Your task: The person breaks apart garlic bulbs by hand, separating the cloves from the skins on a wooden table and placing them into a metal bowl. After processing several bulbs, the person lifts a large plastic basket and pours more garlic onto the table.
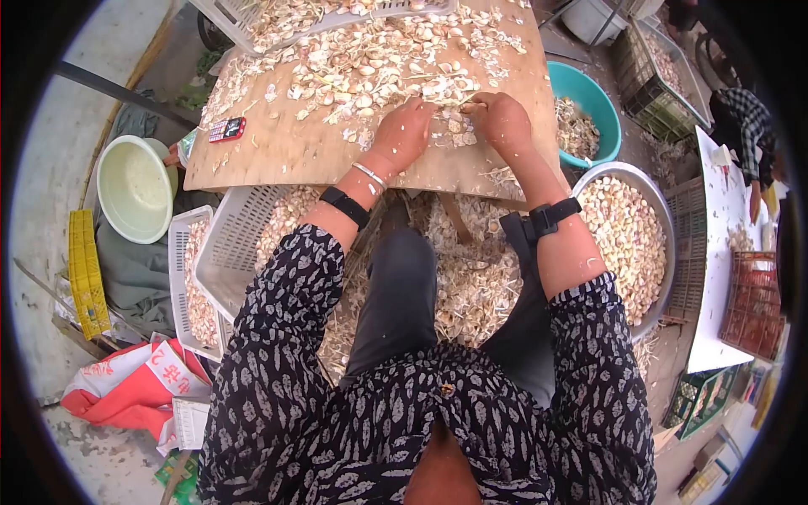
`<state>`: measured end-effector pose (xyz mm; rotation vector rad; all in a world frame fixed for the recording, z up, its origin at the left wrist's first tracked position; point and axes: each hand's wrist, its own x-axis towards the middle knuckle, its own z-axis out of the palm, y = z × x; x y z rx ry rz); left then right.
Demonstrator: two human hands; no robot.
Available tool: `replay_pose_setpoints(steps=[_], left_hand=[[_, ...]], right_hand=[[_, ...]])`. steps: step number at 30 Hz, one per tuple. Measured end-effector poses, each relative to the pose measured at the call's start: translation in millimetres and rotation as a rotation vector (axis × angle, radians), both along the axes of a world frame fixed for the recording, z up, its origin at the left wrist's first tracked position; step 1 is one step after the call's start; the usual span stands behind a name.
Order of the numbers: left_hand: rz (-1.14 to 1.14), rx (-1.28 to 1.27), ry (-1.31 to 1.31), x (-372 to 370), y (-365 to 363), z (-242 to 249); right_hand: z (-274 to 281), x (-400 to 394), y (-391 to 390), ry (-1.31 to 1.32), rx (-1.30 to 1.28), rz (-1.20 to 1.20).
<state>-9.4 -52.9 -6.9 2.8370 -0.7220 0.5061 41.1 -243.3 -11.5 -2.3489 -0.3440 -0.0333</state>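
Observation:
My left hand [406,133] is closed, its fingertips pinched at the near edge of the garlic heap. Facing it, my right hand [505,123] is closed too, thumb and finger pressed together. A thin pale piece of garlic [451,105] shows between the fingertips of both hands; its exact shape is too small to make out. Loose garlic cloves [362,71], dry skins and stalks cover much of the wooden board [295,160] under and beyond my hands.
A red phone [227,129] lies on the board's left. At right stand a teal basin [613,109] and a metal bowl of cloves [623,227]. White crates [227,244] of garlic and a pale green basin [135,189] are at left. Another person's checked sleeve [745,118] appears far right.

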Motion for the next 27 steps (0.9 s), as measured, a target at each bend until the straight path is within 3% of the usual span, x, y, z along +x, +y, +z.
replay_pose_setpoints(steps=[1, 3, 4, 6, 7, 8, 10, 11, 12, 14, 16, 18, 20, 27], left_hand=[[0.101, -0.197, 0.067, -0.1, -1.0, -0.9], [0.259, -0.697, 0.265, -3.6, -5.1, -0.9], [0.267, -0.696, 0.264, -8.1, -6.6, 0.4], [0.168, -1.178, 0.330, -19.7, -11.6, 6.2], [0.185, -1.291, 0.370, -26.1, -14.6, 14.0], [0.187, -1.295, 0.358, -31.1, -13.7, 24.0], [0.233, -1.326, 0.442, -39.7, -12.5, 36.2], [0.225, -1.329, 0.442, -38.8, -16.6, 43.1], [0.193, -1.275, 0.358, -35.9, -24.1, 51.7], [0.163, -1.225, 0.288, -29.1, -37.6, 59.7], [-0.021, -1.091, 0.314, -5.0, -46.3, 66.6], [0.035, -1.065, 0.373, 13.8, -44.1, 65.7], [0.125, -1.299, 0.528, 34.1, -33.0, 54.9], [0.128, -1.010, 0.311, 10.2, -72.3, 31.3]], right_hand=[[0.6, 1.9, 3.3, -0.083, -0.244, 0.019], [-0.7, 1.1, 7.0, -0.101, -0.271, 0.058], [-1.8, -0.7, 11.4, -0.112, -0.299, 0.101], [-7.6, -0.3, 17.2, -0.121, -0.316, 0.084], [-7.7, 1.0, 17.7, -0.133, -0.333, 0.052], [-6.3, 4.3, 15.6, -0.141, -0.335, 0.059], [6.0, 5.6, 6.1, 0.318, 0.346, -0.110], [13.3, 3.1, -3.0, 0.766, 0.797, -0.138], [15.5, -2.4, -5.3, 0.756, 0.796, -0.145], [17.7, -24.9, 4.2, 0.950, 1.521, -0.164], [34.3, -32.1, 8.8, 0.959, 1.597, -0.196], [24.8, -19.8, 7.7, 0.938, 1.783, -0.079], [19.3, -10.5, 4.3, 0.859, 1.794, -0.050], [25.2, -11.3, 2.1, 0.741, 1.609, -0.121]])
